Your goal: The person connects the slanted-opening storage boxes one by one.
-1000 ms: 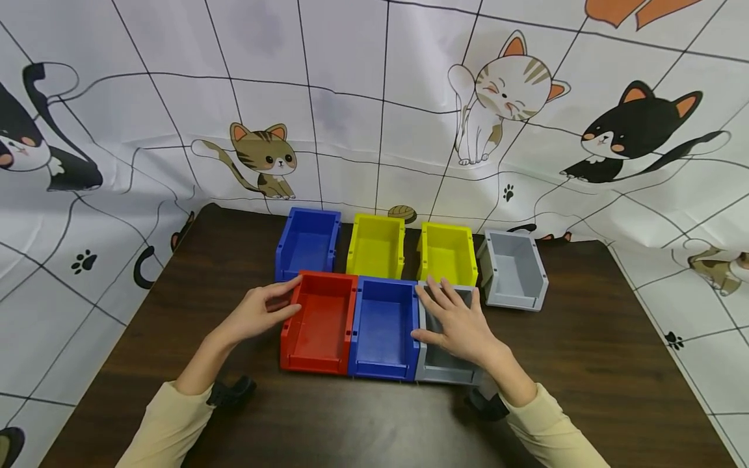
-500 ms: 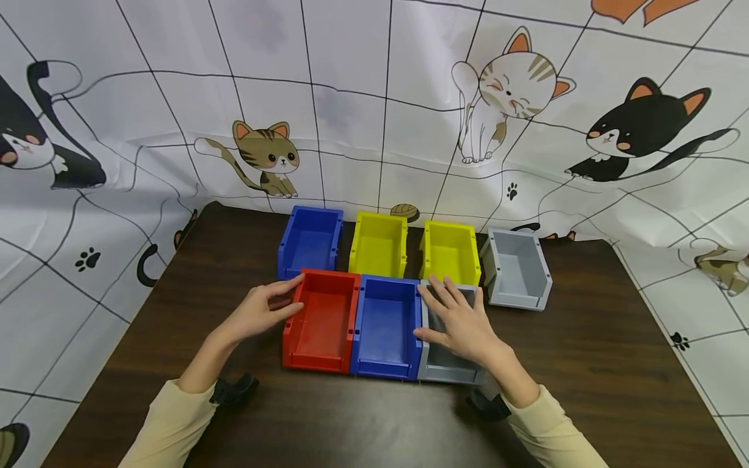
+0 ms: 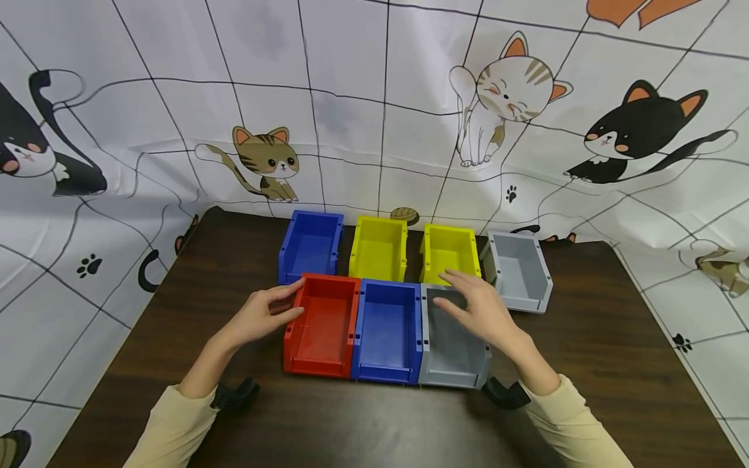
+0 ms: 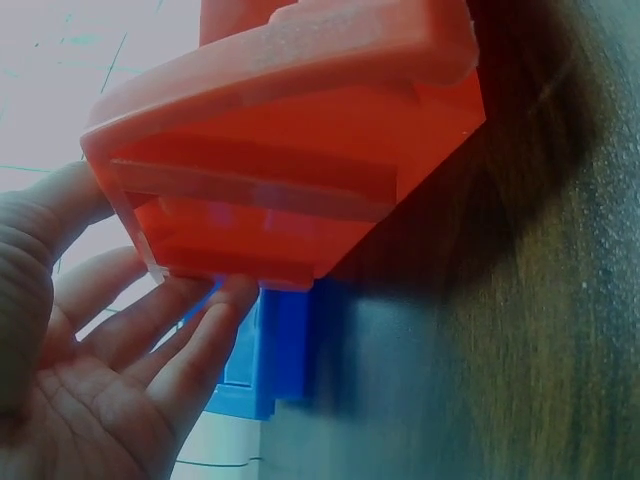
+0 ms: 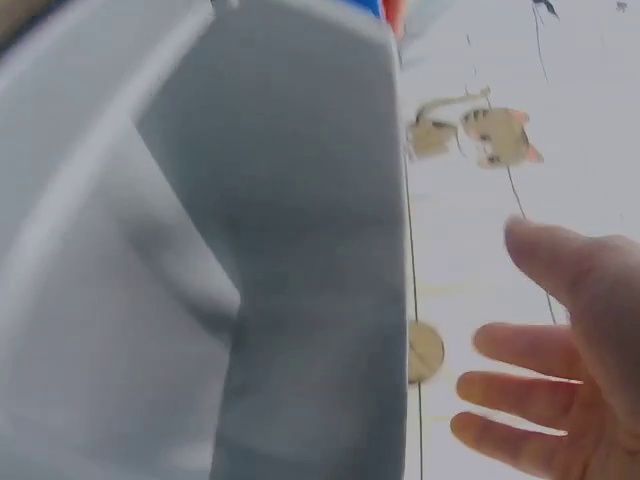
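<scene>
A red bin (image 3: 323, 335), a blue bin (image 3: 388, 335) and a grey bin (image 3: 453, 357) stand side by side in the front row. My left hand (image 3: 253, 316) lies against the left side of the red bin, its thumb at the upper rim and its fingertips near the back corner. In the left wrist view the fingers of that hand (image 4: 110, 370) look nearly straight against the red bin (image 4: 270, 150). My right hand (image 3: 484, 312) hovers over the grey bin, fingers spread and holding nothing. The right wrist view shows the hand (image 5: 560, 370) apart from the grey bin (image 5: 310, 220).
Behind the front row stand a blue bin (image 3: 310, 244), two yellow bins, one left (image 3: 378, 248) and one right (image 3: 449, 250), and a grey bin (image 3: 519, 273). All rest on a dark wooden table (image 3: 608, 351). A white cat-print cloth (image 3: 351, 117) hangs behind the table.
My right hand has lifted and moved right, away from the grey bin's left wall. The left hand stays at the red bin, and the bins stand as before.
</scene>
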A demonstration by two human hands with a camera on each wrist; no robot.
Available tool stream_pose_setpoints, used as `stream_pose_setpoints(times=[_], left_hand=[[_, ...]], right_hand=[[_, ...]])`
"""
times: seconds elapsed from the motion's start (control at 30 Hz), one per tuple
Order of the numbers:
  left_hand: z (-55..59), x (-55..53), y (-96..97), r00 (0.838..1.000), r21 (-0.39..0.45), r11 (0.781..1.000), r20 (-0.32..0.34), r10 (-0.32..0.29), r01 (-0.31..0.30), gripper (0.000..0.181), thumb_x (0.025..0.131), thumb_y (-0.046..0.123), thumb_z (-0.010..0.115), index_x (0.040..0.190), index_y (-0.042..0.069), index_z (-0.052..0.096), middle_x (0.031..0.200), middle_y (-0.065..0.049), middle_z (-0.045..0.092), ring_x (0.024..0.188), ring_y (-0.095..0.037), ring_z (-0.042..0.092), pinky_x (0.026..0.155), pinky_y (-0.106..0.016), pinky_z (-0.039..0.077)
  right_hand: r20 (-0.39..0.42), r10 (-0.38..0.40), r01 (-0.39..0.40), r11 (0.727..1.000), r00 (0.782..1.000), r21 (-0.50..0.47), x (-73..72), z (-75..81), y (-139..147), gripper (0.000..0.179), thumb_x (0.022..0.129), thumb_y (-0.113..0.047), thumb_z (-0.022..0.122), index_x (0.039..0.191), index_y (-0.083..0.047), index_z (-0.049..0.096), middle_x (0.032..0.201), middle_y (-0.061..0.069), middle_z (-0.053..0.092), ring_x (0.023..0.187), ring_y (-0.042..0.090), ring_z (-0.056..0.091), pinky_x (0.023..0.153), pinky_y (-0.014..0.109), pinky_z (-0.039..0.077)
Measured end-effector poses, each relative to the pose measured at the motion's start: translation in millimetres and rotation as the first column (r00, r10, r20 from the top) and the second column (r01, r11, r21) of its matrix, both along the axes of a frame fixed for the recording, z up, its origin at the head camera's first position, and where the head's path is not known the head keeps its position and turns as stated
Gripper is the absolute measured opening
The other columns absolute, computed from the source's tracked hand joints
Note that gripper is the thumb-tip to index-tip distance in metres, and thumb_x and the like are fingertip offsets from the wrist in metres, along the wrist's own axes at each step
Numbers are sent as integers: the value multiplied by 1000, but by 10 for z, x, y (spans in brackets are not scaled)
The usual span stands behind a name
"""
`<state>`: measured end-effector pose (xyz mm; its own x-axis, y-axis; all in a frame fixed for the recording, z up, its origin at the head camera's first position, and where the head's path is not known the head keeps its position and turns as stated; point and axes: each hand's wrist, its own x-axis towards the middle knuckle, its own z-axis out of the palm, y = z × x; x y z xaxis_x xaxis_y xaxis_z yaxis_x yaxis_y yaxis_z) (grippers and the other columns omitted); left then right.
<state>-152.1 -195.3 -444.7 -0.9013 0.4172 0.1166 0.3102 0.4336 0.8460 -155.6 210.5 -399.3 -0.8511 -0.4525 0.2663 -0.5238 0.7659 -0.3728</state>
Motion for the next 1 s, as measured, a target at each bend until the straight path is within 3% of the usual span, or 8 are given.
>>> stream_pose_setpoints(times=[0.1, 0.2, 0.3, 0.47, 0.83, 1.0], left_hand=[[-11, 12, -13, 1000, -2, 1000, -8, 7, -7, 56, 87, 6, 66, 136, -6, 43, 134, -27, 47, 116, -39, 51, 88, -42, 49], [-12, 25, -22, 1000, -9, 1000, -12, 6, -6, 56, 87, 6, 65, 137, -6, 42, 135, -26, 46, 118, -39, 50, 88, -42, 48], [-6, 33, -22, 1000, -19, 1000, -17, -1, 0, 56, 88, 8, 65, 137, -5, 41, 136, -26, 45, 119, -40, 49, 89, -42, 48], [-5, 31, -18, 1000, -19, 1000, -13, 2, -2, 56, 88, 8, 65, 137, -5, 42, 136, -26, 45, 119, -40, 49, 89, -43, 48], [-6, 14, -14, 1000, -8, 1000, -4, 0, 0, 56, 88, 8, 65, 137, -5, 42, 136, -26, 45, 119, -40, 49, 89, -42, 48], [-1, 11, 2, 1000, -6, 1000, 0, -8, 8, 56, 88, 8, 65, 137, -5, 42, 135, -27, 46, 119, -41, 49, 88, -43, 48]], right_hand=[[-63, -54, 46, 991, 997, -125, -108, -2, 120, 36, 86, -14, 68, 116, 3, 62, 115, 21, 62, 103, 37, 58, 86, 52, 48], [-101, -126, 102, 972, 987, -210, -188, -13, 278, 29, 84, -7, 69, 111, 5, 64, 104, 21, 66, 86, 35, 62, 72, 50, 51], [-137, -191, 148, 951, 972, -272, -241, -17, 447, 28, 82, -3, 69, 109, 5, 65, 101, 23, 66, 82, 36, 61, 67, 51, 51], [-159, -269, 204, 919, 950, -337, -331, -8, 691, 27, 83, 0, 68, 108, 7, 65, 102, 25, 64, 91, 38, 60, 73, 55, 50], [-148, -424, 363, 876, 893, -318, -506, -29, 1036, 28, 85, -2, 65, 110, 8, 63, 104, 29, 62, 95, 41, 57, 75, 54, 46], [-103, -500, 455, 842, 860, -290, -578, -86, 1172, 28, 86, -4, 64, 111, 8, 62, 106, 30, 61, 96, 43, 57, 80, 55, 44]])
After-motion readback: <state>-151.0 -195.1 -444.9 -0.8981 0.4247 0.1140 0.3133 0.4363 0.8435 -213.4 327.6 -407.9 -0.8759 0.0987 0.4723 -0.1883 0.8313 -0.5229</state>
